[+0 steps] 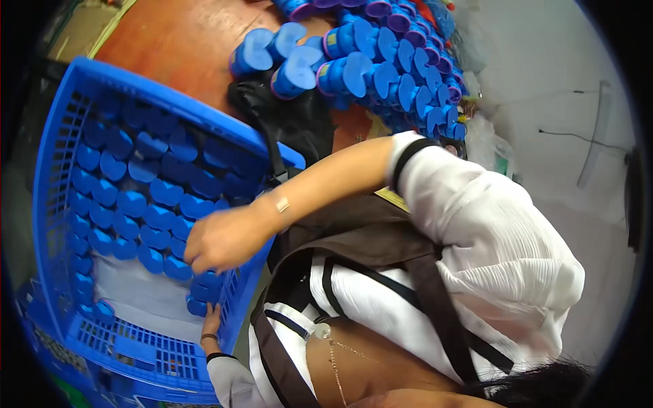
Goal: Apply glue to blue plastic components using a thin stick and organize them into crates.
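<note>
A blue plastic crate (122,350) holds rows of blue plastic pieces (155,236) with rounded, notched tops. My right hand (228,238) is over the crate's near side, its fingers curled down and slightly blurred; whatever they hold is hidden beneath the hand. Lower down, my left hand (211,326) reaches in at the near wall, fingers stretched out. Its fingertips touch a blue piece (196,305) at the end of a row. A whitish sheet (146,289) shows on the crate's bottom between the rows.
Many more blue pieces (357,73), some with purple rims, stand in rows on an orange-red surface (173,41). A black bag (299,122) with a strap lies beside the crate. Clear plastic bags (491,146) lie near a pale wall (544,81).
</note>
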